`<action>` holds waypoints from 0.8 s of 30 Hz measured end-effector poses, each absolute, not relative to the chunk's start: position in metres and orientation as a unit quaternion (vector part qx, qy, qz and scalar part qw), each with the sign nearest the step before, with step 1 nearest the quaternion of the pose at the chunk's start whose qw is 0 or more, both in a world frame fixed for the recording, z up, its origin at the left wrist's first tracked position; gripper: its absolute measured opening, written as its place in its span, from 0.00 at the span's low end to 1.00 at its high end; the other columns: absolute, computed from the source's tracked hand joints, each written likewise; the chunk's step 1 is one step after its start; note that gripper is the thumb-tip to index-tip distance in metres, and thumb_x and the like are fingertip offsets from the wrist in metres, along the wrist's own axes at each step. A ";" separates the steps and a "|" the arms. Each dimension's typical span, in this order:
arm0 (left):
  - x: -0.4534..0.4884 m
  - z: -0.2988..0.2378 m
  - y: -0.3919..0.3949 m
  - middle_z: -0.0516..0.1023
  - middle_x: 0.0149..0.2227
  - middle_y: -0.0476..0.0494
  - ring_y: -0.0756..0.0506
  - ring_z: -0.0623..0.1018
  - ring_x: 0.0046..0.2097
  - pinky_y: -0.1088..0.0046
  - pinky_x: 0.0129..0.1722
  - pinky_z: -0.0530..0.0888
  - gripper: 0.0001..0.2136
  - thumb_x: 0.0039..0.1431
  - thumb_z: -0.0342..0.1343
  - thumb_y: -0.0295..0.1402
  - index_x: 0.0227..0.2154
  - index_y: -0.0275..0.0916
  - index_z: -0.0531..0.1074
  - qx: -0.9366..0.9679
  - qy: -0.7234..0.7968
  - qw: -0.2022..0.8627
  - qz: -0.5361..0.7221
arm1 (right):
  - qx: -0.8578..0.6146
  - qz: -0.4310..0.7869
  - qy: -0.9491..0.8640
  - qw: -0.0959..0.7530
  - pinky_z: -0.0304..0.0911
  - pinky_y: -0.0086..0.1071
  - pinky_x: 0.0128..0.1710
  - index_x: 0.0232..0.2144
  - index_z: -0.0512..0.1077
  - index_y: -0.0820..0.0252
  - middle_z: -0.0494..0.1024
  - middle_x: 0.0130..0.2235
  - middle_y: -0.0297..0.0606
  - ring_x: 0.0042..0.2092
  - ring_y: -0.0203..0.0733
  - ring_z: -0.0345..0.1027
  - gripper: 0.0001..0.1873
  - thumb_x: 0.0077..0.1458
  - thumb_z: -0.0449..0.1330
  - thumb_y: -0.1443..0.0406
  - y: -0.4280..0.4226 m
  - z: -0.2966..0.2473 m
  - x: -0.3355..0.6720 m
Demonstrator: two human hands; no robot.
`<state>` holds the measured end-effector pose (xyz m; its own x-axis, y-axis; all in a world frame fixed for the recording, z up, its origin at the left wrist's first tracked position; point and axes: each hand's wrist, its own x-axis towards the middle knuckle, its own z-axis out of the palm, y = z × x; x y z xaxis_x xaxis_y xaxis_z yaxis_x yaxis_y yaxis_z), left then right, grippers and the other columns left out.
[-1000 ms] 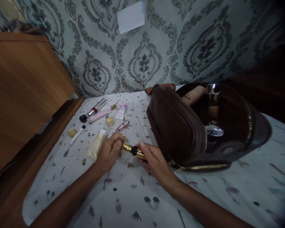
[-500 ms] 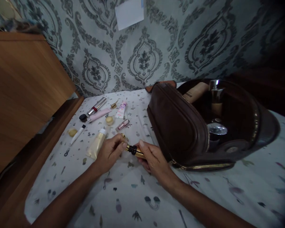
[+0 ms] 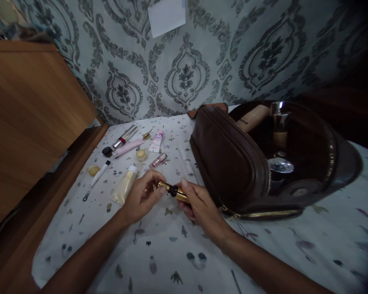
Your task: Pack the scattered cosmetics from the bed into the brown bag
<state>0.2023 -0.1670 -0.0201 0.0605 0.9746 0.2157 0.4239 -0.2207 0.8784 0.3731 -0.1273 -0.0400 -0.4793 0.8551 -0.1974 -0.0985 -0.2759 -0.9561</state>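
Note:
A slim gold cosmetic tube with a black ridged collar (image 3: pixel 173 190) is held between my two hands, above the sheet. My right hand (image 3: pixel 200 201) is closed around its gold body, thumb on top. At the other end, the thumb and fingers of my left hand (image 3: pixel 144 193) pinch the gold tip. Just left of that hand lies a cream-coloured squeeze tube (image 3: pixel 124 185) with a white cap. Beyond my hands are a small pink lip gloss tube (image 3: pixel 158 160) and a round yellowish pot (image 3: pixel 141 154).
An unzipped brown leather bag (image 3: pixel 227 159) stands on the right, with bottles inside, including a beige tube (image 3: pixel 254 117). At the back left lie a silver tube (image 3: pixel 127 134), a pink tube (image 3: pixel 129 147) and a white pen (image 3: pixel 100 174). A wooden cabinet (image 3: pixel 33 122) borders the left.
My left fingers have shifted slightly along the gold end, so more of it shows now. The right hand has barely moved.

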 end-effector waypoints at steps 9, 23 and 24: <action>0.202 -0.020 -0.164 0.63 0.25 0.52 0.52 0.63 0.26 0.76 0.26 0.60 0.19 0.64 0.48 0.50 0.30 0.37 0.65 0.650 0.538 0.328 0.425 | -0.385 0.697 -0.504 0.334 0.44 0.26 0.14 0.26 0.65 0.59 0.61 0.20 0.26 0.18 0.29 0.48 0.32 0.47 0.55 0.35 -0.127 -0.039 0.374; 0.196 -0.018 -0.164 0.71 0.42 0.44 0.46 0.72 0.42 0.74 0.39 0.68 0.16 0.59 0.60 0.41 0.46 0.40 0.69 0.644 0.513 0.381 0.421 | -0.388 0.708 -0.491 0.327 0.43 0.25 0.15 0.27 0.66 0.59 0.61 0.20 0.27 0.18 0.29 0.48 0.31 0.49 0.54 0.36 -0.126 -0.040 0.375; 0.196 -0.019 -0.163 0.71 0.41 0.44 0.46 0.72 0.41 0.74 0.38 0.68 0.18 0.58 0.60 0.42 0.48 0.40 0.68 0.638 0.518 0.381 0.423 | -0.391 0.708 -0.490 0.327 0.43 0.25 0.15 0.27 0.66 0.59 0.61 0.20 0.27 0.18 0.29 0.48 0.31 0.49 0.54 0.36 -0.126 -0.040 0.375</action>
